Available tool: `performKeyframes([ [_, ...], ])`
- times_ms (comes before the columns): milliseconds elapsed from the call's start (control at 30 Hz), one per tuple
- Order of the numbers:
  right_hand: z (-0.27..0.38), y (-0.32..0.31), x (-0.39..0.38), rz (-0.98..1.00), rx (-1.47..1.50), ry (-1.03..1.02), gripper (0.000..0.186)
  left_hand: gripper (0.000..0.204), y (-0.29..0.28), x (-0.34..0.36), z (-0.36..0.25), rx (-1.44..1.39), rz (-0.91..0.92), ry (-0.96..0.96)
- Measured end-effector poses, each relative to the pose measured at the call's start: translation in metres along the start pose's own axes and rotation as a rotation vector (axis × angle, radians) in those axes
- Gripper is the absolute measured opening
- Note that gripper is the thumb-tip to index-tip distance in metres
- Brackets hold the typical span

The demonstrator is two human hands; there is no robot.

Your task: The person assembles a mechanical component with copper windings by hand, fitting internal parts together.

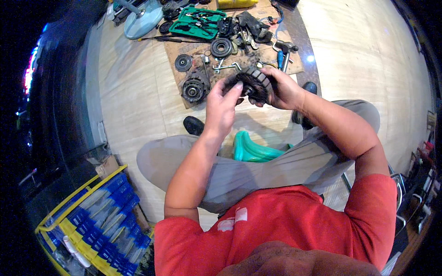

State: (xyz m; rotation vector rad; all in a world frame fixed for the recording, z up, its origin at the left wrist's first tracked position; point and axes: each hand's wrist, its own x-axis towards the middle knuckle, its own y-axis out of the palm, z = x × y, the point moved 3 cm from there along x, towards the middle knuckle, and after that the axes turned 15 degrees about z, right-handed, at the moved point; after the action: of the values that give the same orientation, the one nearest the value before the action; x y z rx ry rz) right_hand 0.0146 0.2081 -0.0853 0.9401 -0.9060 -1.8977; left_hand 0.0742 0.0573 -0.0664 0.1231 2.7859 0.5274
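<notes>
A blackened round machine part (261, 82), with grey segments around its rim and a short shaft at its centre, is held up between my two hands over the near edge of the cardboard. My left hand (221, 106) grips its left side, the thumb lying on the face near the shaft. From the right, my right hand (284, 90) wraps its rim; some of those fingers are hidden behind it. To the left, a dirty round metal housing (194, 88) rests on the cardboard (185, 48). Beyond it lie a grooved pulley (221, 47) and a smaller dark disc (183, 62).
Farther off are an open green tool case (195, 23), loose metal tools, a hammer (286, 47) and a blue-handled screwdriver (280, 59). A pale blue round base (143, 20) stands far left. Green plastic (258, 151) shows below my legs. A yellow-framed rack (99, 221) is lower left.
</notes>
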Motion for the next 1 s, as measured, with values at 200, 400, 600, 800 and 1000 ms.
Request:
performKeyframes([
  [200,0.012,-0.013,0.008,-0.162,-0.341,-0.055,0.032,0.029,-0.002,-0.011,-0.003,-0.040,-0.085,-0.131],
  [400,0.029,0.007,0.001,-0.119,-0.899,-0.106,0.039,0.036,0.001,-0.010,-0.002,-0.327,0.171,-0.151],
  [600,0.030,0.011,-0.001,-0.069,-1.022,-0.135,0.044,0.038,0.006,-0.007,-0.003,-0.361,0.171,-0.130],
  [800,0.034,0.004,-0.002,-0.029,-1.071,-0.108,0.045,0.036,0.003,-0.004,0.006,-0.411,0.191,-0.100],
  [1000,0.038,0.001,-0.001,-0.045,-1.111,-0.085,0.045,0.033,0.002,-0.001,0.010,-0.460,0.159,-0.085],
])
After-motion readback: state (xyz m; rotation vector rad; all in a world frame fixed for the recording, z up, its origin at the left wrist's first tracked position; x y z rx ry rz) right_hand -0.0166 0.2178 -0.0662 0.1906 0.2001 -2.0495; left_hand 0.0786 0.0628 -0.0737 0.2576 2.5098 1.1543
